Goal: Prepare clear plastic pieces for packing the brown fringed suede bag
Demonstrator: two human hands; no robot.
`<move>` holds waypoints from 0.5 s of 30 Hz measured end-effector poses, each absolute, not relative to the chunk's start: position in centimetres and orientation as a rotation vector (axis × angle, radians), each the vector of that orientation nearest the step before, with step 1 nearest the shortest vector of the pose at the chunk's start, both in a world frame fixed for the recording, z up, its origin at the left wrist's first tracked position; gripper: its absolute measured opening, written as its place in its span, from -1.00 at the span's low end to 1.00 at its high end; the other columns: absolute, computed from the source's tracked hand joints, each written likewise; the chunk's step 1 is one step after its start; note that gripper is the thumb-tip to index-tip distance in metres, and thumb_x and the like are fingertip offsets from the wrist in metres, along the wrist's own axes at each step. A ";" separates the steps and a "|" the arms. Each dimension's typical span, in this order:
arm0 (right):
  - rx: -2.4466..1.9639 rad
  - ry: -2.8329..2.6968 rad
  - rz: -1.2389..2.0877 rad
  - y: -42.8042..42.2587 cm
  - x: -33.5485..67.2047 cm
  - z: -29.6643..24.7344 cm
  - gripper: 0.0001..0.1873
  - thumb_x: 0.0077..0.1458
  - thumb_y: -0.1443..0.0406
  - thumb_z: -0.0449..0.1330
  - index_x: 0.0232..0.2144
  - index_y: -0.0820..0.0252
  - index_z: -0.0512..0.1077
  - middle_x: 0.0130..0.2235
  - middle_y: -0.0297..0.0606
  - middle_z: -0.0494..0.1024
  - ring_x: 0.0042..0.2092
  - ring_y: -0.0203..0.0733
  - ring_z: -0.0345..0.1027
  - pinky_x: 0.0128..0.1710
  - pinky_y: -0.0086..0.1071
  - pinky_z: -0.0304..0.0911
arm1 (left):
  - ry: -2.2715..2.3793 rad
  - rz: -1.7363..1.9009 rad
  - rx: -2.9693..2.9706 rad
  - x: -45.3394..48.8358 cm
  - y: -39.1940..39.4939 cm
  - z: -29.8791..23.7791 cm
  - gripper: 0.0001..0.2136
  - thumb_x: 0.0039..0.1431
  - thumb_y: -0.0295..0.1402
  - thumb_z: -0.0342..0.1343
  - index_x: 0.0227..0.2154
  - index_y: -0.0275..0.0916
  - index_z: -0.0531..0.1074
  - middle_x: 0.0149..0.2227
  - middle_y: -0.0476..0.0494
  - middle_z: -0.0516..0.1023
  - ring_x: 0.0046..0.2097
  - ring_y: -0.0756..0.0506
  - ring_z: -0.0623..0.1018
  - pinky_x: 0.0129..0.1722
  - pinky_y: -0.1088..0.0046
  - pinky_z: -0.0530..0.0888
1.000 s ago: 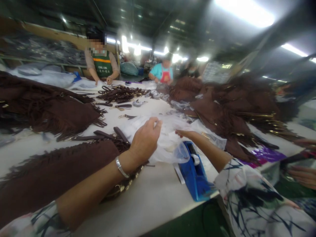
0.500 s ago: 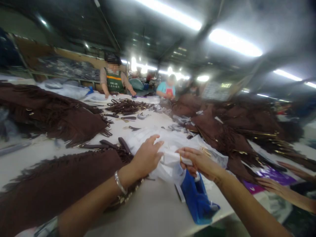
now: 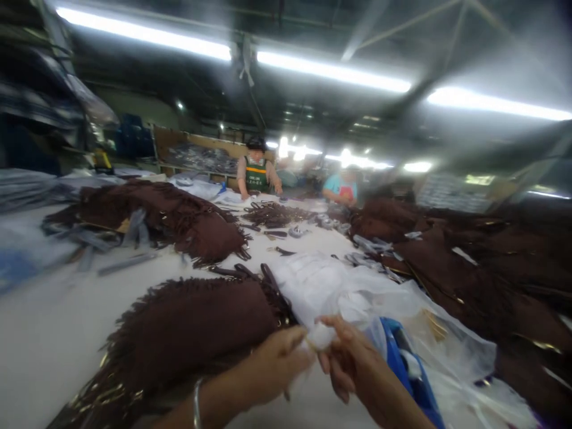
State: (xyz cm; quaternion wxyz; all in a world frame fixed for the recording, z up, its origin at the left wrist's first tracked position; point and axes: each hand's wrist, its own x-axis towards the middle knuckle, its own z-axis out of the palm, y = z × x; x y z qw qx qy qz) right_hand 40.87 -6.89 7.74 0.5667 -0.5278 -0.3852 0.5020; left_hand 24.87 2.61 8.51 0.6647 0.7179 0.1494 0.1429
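Note:
Low in the head view, my left hand and my right hand meet fingertip to fingertip. Both pinch a small wad of white material between them. Just behind lies a heap of clear plastic bags. A blue tape dispenser stands right of my right hand. A brown fringed suede bag lies to the left of my left hand. A silver bangle is on my left wrist.
More brown fringed bags are piled left and along the right of the white table. Brown straps lie further back. A person in a green apron and another in blue work at the far end.
The camera has tilted up and swung. Both hands have drawn back toward me and closed together on the white wad, away from the plastic bag heap.

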 end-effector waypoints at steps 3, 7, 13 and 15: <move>-1.391 -0.948 0.834 -6.6 38.3 5.6 -0.60 0.23 -0.02 0.06 -0.09 0.14 0.29 -0.46 -0.41 0.47 -0.65 -0.44 0.16 -0.63 -0.52 0.19 | 0.453 0.306 1.217 22.9 2.7 6.2 -0.69 0.20 -0.10 0.00 -0.28 -0.30 0.35 -0.49 0.00 0.34 -0.60 0.07 0.25 -0.67 0.61 0.17; -1.547 -1.357 0.261 -6.6 35.6 2.7 -0.83 0.28 0.17 0.08 -0.19 0.06 0.43 -0.38 -0.38 0.51 -0.46 -0.35 0.38 -0.44 -0.52 0.28 | 0.471 0.352 1.017 20.6 2.4 4.7 -0.71 0.20 -0.13 0.00 -0.28 -0.31 0.31 -0.45 -0.03 0.35 -0.58 0.08 0.28 -0.68 0.62 0.16; -1.522 -1.783 -0.349 -6.0 33.0 0.8 -0.78 0.31 0.34 0.01 -0.04 0.14 0.36 -0.22 -0.26 0.58 -0.21 -0.27 0.54 -0.26 -0.54 0.35 | 0.485 0.332 1.072 18.2 2.4 3.9 -0.58 0.18 0.07 -0.02 -0.32 -0.26 0.27 -0.45 0.00 0.31 -0.61 0.09 0.27 -0.73 0.64 0.11; -1.553 -1.806 -0.454 -5.7 31.8 0.7 -0.78 0.34 0.33 -0.04 -0.08 0.16 0.37 -0.30 -0.27 0.58 -0.33 -0.28 0.55 -0.38 -0.52 0.33 | 0.497 0.284 1.134 17.4 2.4 3.6 -0.57 0.14 0.09 0.02 -0.28 -0.24 0.26 -0.46 0.02 0.30 -0.61 0.09 0.29 -0.73 0.66 0.11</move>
